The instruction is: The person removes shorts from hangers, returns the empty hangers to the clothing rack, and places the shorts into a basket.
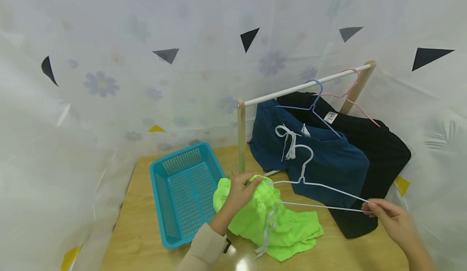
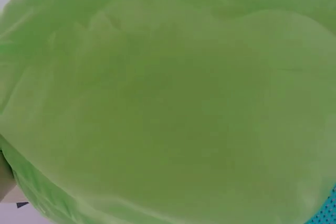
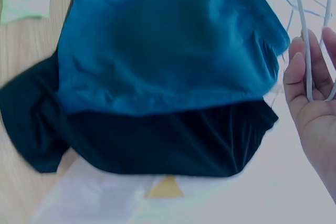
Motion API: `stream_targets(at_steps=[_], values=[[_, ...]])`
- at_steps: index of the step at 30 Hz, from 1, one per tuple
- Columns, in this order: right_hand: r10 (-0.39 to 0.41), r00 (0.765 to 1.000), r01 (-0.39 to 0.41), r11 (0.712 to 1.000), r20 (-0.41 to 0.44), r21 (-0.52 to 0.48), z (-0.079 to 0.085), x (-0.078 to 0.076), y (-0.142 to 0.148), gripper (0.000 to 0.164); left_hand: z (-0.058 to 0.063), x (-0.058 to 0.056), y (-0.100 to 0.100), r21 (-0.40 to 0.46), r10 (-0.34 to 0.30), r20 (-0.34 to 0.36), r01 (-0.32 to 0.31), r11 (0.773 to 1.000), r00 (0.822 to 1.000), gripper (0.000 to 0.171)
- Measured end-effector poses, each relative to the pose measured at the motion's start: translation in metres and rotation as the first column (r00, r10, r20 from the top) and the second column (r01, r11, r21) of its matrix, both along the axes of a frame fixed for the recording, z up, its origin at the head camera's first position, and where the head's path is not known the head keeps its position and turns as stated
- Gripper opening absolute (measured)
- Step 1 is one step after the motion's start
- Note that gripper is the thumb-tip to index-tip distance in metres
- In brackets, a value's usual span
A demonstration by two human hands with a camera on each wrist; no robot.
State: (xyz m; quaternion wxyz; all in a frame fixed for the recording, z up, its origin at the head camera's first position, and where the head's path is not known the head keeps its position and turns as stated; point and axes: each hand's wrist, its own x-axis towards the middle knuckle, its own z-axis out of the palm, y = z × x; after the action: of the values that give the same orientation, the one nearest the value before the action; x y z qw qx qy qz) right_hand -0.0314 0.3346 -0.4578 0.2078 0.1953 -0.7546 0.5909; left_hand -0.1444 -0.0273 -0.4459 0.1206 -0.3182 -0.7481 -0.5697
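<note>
The bright green shorts [image 1: 271, 224] lay between the two hands, directly under and beside the left and well apart from the right, with their lower part spread on the bench [image 1: 133, 222]. The left hand [image 1: 241, 192] gripped the bunched waistband at its upper edge, thumb on the near side; in the left wrist view the green cloth filled nearly everything, so the fingers could not be seen there. A pale drawstring [image 1: 268, 228] trailed down the front of the shorts.

The white hanger [image 1: 302, 175] bridged the hands: one end reached into the shorts' waist opening, while the right hand [image 1: 392, 218] held the opposite end between thumb and fingers. Its hook pointed upward, in front of the navy shorts [image 1: 317, 167].

Those navy shorts, with a tied white cord [image 1: 288, 137], hung on a blue hanger [image 1: 313, 108] from the white rail [image 1: 288, 91] of a wooden-ended rack. Behind them a black garment [image 1: 390, 157] hung on a pink hanger [image 1: 348, 94]. On the other side, just left of the green shorts, a turquoise basket [image 1: 159, 206] stood on the bench. A floral sheet [image 1: 204, 80] with dark triangles formed the backdrop.
</note>
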Motion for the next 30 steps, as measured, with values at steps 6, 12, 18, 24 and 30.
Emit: stream_targets(at_steps=[6,12,18,24,30], values=[[-0.153,0.988,0.154,0.988,0.022,-0.004,0.008,0.014,0.015,0.037,-0.004,-0.001,0.0,0.135,-0.024,0.228,-0.007,0.991,0.973,0.018],[-0.335,0.939,0.333,0.942,0.081,0.034,0.009,0.029,0.025,0.035,-0.001,-0.001,-0.005,0.251,-0.018,0.379,-0.084,0.964,0.925,0.022],[-0.493,0.864,0.476,0.867,0.107,0.148,0.004,0.04,0.033,0.033,-0.013,-0.004,-0.003,0.307,0.015,0.47,-0.179,0.935,0.883,0.023],[-0.513,0.853,0.504,0.857,0.093,0.106,0.001,0.042,0.038,0.039,-0.013,-0.005,-0.001,0.271,0.079,0.54,-0.261,0.926,0.838,0.025],[-0.491,0.871,0.492,0.869,0.037,-0.05,0.003,0.041,0.04,0.037,-0.026,-0.013,-0.002,0.218,0.127,0.606,-0.317,0.923,0.786,0.027]])
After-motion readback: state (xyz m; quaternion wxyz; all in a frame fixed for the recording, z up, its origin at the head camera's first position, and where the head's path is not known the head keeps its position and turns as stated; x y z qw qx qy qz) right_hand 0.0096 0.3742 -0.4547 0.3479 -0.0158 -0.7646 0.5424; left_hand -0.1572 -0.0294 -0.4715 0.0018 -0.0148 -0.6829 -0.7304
